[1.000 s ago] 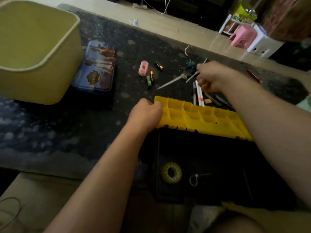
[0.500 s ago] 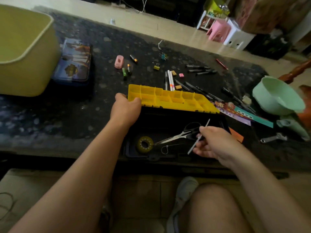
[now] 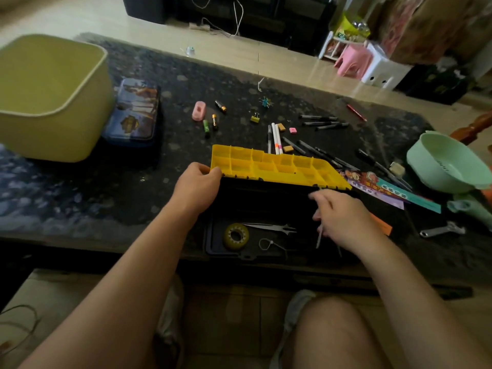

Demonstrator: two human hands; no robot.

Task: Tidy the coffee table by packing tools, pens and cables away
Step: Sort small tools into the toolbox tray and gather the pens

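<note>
While left hand [image 3: 198, 182] grips yellow tray [image 3: 277, 166] at toolbox's [image 3: 266, 202] far edge as before, right hand [image 3: 343, 217] has lifted above toolbox; grip unreadable, blurred. Inside toolbox: one scissors [image 3: 269, 227], one tape roll [image 3: 236, 236].

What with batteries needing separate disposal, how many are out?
3: far black battery by the pink item; green battery and near black battery side by side. Others possibly hidden.

A home living room: a low dark stone-topped table [image 3: 80, 198] on pale floor tiles [image 3: 149, 33], a dark media cabinet [image 3: 266, 20] with trailing cables [image 3: 241, 14] at 12 o'clock, a pink stool [image 3: 351, 61] at 1 o'clock.
</note>
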